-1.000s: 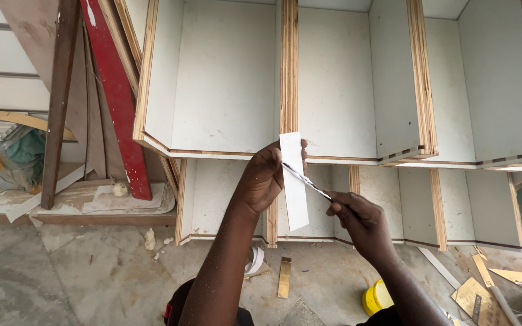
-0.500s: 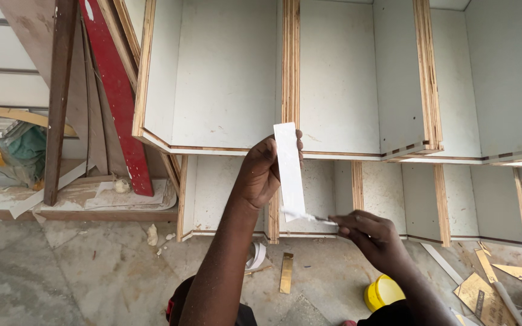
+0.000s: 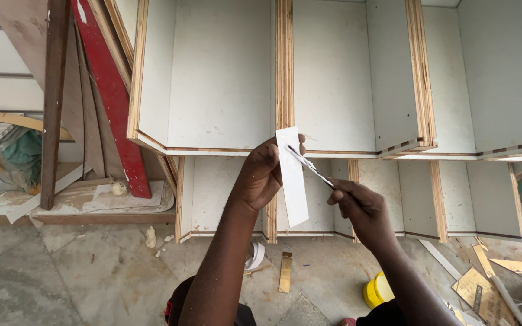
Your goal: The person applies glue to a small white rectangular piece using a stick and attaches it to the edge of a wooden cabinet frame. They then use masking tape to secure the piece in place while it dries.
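Note:
My left hand (image 3: pixel 263 175) pinches the upper end of a white strip (image 3: pixel 293 181) that hangs down in front of a plywood shelf unit (image 3: pixel 285 72). My right hand (image 3: pixel 357 202) grips a thin metal blade (image 3: pixel 308 165) by its lower end. The blade points up and left, and its tip lies on the strip near the top, close to my left thumb. The strip's lower end hangs free.
The shelf unit has white panels and raw layered plywood edges (image 3: pixel 421 78). Red and brown boards (image 3: pixel 113 102) lean at the left. On the concrete floor lie a yellow lid (image 3: pixel 377 291), a small wooden offcut (image 3: pixel 286 272), white strip scraps (image 3: pixel 255 255) and brown scraps (image 3: pixel 484 287).
Half a second ago my right hand held the blade low at the strip's bottom end. It has risen, and the blade tip now lies near the strip's top. My left hand has stayed put.

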